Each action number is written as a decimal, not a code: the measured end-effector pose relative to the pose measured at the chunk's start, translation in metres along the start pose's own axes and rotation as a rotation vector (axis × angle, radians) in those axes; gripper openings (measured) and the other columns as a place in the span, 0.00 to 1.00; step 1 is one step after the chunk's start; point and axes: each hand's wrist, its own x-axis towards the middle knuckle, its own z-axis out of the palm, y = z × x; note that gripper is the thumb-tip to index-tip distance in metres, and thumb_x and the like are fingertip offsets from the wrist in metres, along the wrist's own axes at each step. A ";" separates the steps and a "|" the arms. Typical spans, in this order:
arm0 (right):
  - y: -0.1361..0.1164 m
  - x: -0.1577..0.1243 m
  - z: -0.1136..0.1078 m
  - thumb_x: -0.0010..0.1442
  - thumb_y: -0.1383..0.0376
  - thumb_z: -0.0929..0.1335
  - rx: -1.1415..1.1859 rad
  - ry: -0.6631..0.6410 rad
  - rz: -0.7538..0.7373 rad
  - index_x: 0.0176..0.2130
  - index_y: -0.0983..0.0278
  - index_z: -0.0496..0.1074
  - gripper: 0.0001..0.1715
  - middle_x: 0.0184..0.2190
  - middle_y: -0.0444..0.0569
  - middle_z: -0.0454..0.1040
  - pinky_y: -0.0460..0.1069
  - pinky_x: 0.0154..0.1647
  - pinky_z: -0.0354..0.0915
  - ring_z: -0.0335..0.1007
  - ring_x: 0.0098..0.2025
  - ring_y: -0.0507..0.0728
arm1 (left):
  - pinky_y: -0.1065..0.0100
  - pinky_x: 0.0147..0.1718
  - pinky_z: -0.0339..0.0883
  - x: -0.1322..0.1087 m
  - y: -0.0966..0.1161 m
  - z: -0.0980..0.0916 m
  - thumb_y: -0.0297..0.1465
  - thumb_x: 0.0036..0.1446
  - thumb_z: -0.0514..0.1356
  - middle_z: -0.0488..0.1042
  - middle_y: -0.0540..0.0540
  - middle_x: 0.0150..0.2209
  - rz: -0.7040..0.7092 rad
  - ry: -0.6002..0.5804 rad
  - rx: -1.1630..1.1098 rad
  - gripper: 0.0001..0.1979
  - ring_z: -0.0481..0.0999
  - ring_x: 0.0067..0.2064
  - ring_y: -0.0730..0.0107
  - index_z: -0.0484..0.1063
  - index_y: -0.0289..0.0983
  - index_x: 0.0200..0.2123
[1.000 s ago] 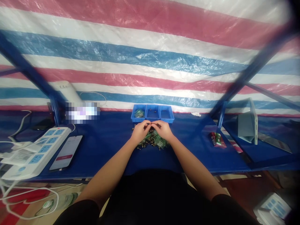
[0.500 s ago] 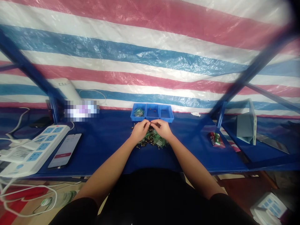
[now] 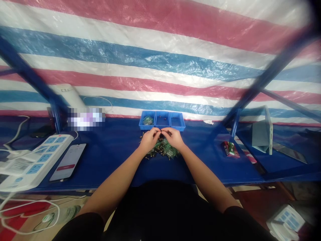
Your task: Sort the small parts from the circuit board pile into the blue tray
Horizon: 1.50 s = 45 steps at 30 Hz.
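Note:
My left hand (image 3: 149, 140) and my right hand (image 3: 173, 138) meet fingertip to fingertip, both closed in a pinch. Whatever lies between the fingers is too small to make out. Beneath them spreads a pile of small green and dark pieces with brass-coloured ends (image 3: 163, 149), partly covered by the hands. Just beyond the fingers stands a blue tray (image 3: 163, 126) with three compartments. Clear greenish pieces (image 3: 147, 120) lie in its left compartment, and a few tiny bits are in the middle one.
On the left of the blue table (image 3: 110, 157) are a white power strip (image 3: 47, 157) and a phone (image 3: 68, 162). A small red and green box (image 3: 231, 149) lies to the right, near a tablet in a stand (image 3: 263, 134). Blue frame bars slope up at both sides.
The hands stay over the pile, with the fingertips still together and only slight finger movement. The whole view has shifted a little.

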 end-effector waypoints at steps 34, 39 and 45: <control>0.000 0.001 -0.003 0.58 0.59 0.69 -0.009 0.003 -0.045 0.40 0.60 0.78 0.11 0.37 0.49 0.79 0.50 0.36 0.71 0.75 0.36 0.56 | 0.71 0.28 0.57 0.000 0.002 -0.001 0.39 0.65 0.50 0.72 0.53 0.25 0.060 0.044 0.068 0.13 0.69 0.26 0.72 0.71 0.41 0.42; -0.001 0.000 -0.002 0.58 0.58 0.70 0.000 -0.003 -0.037 0.42 0.60 0.78 0.13 0.36 0.49 0.79 0.50 0.35 0.71 0.75 0.35 0.56 | 0.70 0.31 0.59 0.001 0.003 -0.001 0.39 0.66 0.48 0.75 0.51 0.29 0.064 0.028 0.071 0.14 0.71 0.29 0.70 0.71 0.41 0.40; -0.004 0.000 -0.003 0.58 0.58 0.68 -0.011 -0.005 -0.036 0.43 0.60 0.77 0.14 0.36 0.49 0.79 0.49 0.35 0.70 0.75 0.36 0.56 | 0.69 0.32 0.59 0.001 0.004 -0.002 0.39 0.67 0.47 0.75 0.50 0.30 0.077 0.014 0.084 0.15 0.71 0.29 0.69 0.71 0.41 0.39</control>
